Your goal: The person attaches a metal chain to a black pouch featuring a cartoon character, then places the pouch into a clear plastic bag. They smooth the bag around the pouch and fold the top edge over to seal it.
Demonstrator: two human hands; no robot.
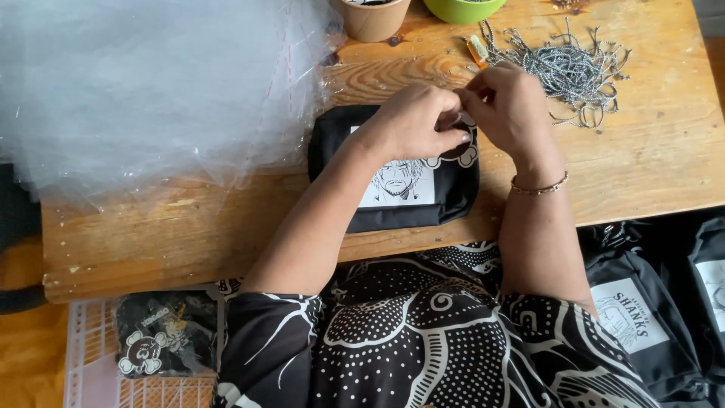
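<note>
Pinching away at something tiny here: both hands meet right over the top edge of a black pouch (pixel 411 193) that lies flat on the wooden surface (pixel 649 162). The left hand (pixel 415 121) comes in from the lower left and the right hand (pixel 510 106) from the right, and their fingers (pixel 462 100) are clenched together on a small piece between them (too hidden to say what exactly, could be a bit of chain or a charm). A black round charm with white bone-shaped edging (pixel 462 153) sits at the pouch's upper right corner, touching it, just under the fingers.

The pouch has a white printed panel on its front, and its long axis runs left to right across the surface, so the worked corner lies directly below both hands, a bit closer to the right one.

Off to the upper right is a pile of silvery ball chains (pixel 566 72), near the right hand but apart from it. A heap of clear plastic bags (pixel 143 91) covers the left of the surface, with a paper cup (pixel 374 19) and a green bowl (pixel 462 9) at the far edge. More black pouches (pixel 649 317) sit down on the right, below the surface.
</note>
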